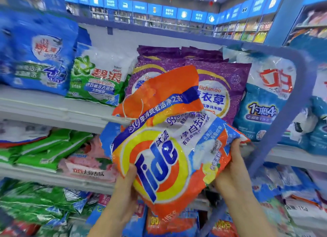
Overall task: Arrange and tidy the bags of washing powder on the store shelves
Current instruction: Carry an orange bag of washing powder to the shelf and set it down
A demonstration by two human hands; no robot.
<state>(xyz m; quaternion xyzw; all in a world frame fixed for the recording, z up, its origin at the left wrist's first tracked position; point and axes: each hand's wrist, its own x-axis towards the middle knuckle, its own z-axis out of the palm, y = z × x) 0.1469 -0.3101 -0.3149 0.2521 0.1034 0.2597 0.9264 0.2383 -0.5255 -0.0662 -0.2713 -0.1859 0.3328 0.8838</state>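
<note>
An orange Tide bag point(164, 139) of washing powder hangs in the air in front of the shelves, tilted, with its top edge toward the upper shelf. My left hand point(126, 185) grips its lower left side, thumb on the front. My right hand point(230, 166) grips its right edge. Behind it on the top shelf stand purple lavender bags point(217, 88), partly hidden by the Tide bag.
The top shelf point(58, 109) also holds a blue bag point(39, 58), a green and white Ariel bag point(99, 79) and light blue bags point(265, 98). Lower shelves carry green point(44, 148), pink point(88, 162) and orange bags point(168, 222). A blue shelf frame point(292, 104) curves at right.
</note>
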